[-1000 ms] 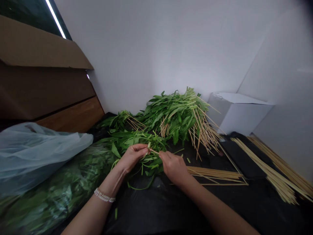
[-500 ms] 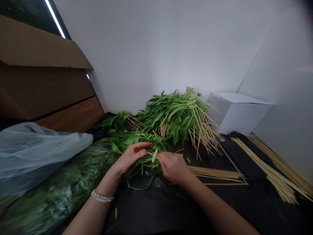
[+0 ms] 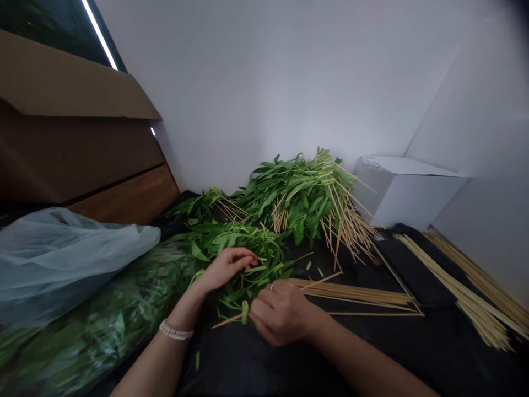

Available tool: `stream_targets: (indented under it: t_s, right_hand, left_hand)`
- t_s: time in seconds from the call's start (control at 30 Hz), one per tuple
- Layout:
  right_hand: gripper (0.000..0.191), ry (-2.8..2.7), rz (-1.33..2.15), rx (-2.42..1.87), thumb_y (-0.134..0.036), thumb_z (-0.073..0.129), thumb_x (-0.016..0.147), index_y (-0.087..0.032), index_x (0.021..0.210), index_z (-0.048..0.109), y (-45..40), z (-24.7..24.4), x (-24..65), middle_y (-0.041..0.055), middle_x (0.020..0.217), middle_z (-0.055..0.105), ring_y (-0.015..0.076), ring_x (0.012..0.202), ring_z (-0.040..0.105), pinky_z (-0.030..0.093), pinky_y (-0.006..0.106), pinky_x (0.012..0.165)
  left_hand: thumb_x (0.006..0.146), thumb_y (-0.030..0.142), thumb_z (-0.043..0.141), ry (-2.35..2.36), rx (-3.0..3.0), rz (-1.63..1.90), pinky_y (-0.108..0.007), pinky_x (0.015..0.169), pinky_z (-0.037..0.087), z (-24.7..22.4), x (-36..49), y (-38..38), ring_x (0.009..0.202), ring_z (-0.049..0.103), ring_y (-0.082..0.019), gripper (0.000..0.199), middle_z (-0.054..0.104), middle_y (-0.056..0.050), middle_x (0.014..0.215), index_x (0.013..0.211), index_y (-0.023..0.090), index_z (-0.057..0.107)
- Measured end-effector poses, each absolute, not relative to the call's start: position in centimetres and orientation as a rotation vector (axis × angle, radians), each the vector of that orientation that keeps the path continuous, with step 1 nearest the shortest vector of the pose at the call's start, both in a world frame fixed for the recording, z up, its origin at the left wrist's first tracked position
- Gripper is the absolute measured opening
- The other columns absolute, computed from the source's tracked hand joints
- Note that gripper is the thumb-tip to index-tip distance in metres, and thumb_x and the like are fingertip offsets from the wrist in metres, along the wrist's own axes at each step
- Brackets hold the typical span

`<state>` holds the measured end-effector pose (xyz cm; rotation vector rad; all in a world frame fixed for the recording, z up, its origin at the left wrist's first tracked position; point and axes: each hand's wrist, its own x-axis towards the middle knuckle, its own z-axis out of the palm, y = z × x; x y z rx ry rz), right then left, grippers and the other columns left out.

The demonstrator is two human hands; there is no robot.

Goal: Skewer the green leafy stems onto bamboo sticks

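Note:
My right hand (image 3: pixel 281 311) is closed round a thin bamboo skewer (image 3: pixel 228 321). A short piece of pale green stem (image 3: pixel 245 312) is threaded on it, just left of my fingers, and the skewer's tip sticks out beyond. Its other end shows at the upper right of the hand. At the edge of the loose leafy greens (image 3: pixel 231 234), the fingers of my left hand (image 3: pixel 229 267) are curled together. Cut stems lie right at those fingertips; whether one is gripped I cannot make out.
Behind lie skewered leafy bundles (image 3: pixel 289 187). Loose skewers (image 3: pixel 359 293) lie to the right, more skewers (image 3: pixel 458 292) beyond them near a white box (image 3: pixel 425 193). At left are a plastic bag of greens (image 3: pixel 111 320) and a cardboard box (image 3: pixel 74 149). Black sheeting (image 3: pixel 248 369) covers the surface.
My right hand has moved down and toward me with the skewer and threaded stem, away from my left hand. My left hand has shifted slightly right and down, its fingers now more curled.

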<state>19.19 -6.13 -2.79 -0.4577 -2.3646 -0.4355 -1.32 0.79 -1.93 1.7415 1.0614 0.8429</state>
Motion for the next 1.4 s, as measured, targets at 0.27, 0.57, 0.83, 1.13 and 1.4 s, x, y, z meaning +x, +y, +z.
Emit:
stream_targets:
  t_s: [0.27,0.57,0.83,1.13,1.4]
  right_hand:
    - [0.020,-2.388,-0.413,-0.507,-0.024,0.044,0.086,-0.020,0.068,0.051,-5.9,-2.9,18.9,-0.0009,0.060,0.053,0.0132,0.053,0.047,0.031,0.028,0.052]
    - [0.027,-2.254,-0.461,-0.775,-0.022,0.039,0.097,-0.014,0.115,0.058,-4.7,-3.0,19.7,0.0002,0.070,0.060,0.0143,0.060,0.054,0.033,0.029,0.055]
    - [0.031,-2.179,-0.305,-1.227,-0.013,0.036,0.095,-0.014,0.115,0.060,-3.4,-2.9,20.7,0.0045,0.081,0.065,0.0142,0.068,0.059,0.036,0.025,0.059]
    - [0.033,-2.177,-0.353,-1.272,-0.013,0.045,0.091,-0.019,0.120,0.061,-3.3,-3.2,20.9,0.0024,0.079,0.065,0.0139,0.067,0.058,0.035,0.025,0.059]
    - [0.035,-2.195,-0.363,-1.310,-0.012,0.046,0.090,-0.020,0.120,0.061,-3.4,-3.1,20.8,0.0021,0.080,0.065,0.0143,0.067,0.059,0.034,0.026,0.057]
  left_hand:
    - [0.065,0.032,0.076,1.269,2.225,0.785,-0.028,0.070,0.041,-4.2,-0.9,1.5,0.076,0.059,-0.022,0.012,0.070,-0.004,0.074,0.075,0.025,0.077]
    - [0.071,0.037,0.075,1.113,1.579,1.158,-0.028,0.076,0.048,-1.8,-0.5,1.1,0.078,0.065,-0.019,0.023,0.073,-0.005,0.084,0.085,0.019,0.071]
    - [0.067,0.038,0.081,0.987,1.125,1.252,-0.027,0.077,0.050,-1.4,-0.7,0.8,0.084,0.068,-0.018,0.036,0.076,-0.008,0.091,0.097,0.018,0.075]
    - [0.063,0.033,0.084,0.949,1.057,1.259,-0.026,0.081,0.051,-1.3,-0.4,0.8,0.079,0.069,-0.016,0.032,0.077,-0.006,0.085,0.090,0.017,0.078]
    - [0.057,0.032,0.087,0.968,1.017,1.251,-0.022,0.078,0.051,-1.1,-0.1,0.6,0.074,0.068,-0.013,0.034,0.078,-0.005,0.083,0.086,0.017,0.078]
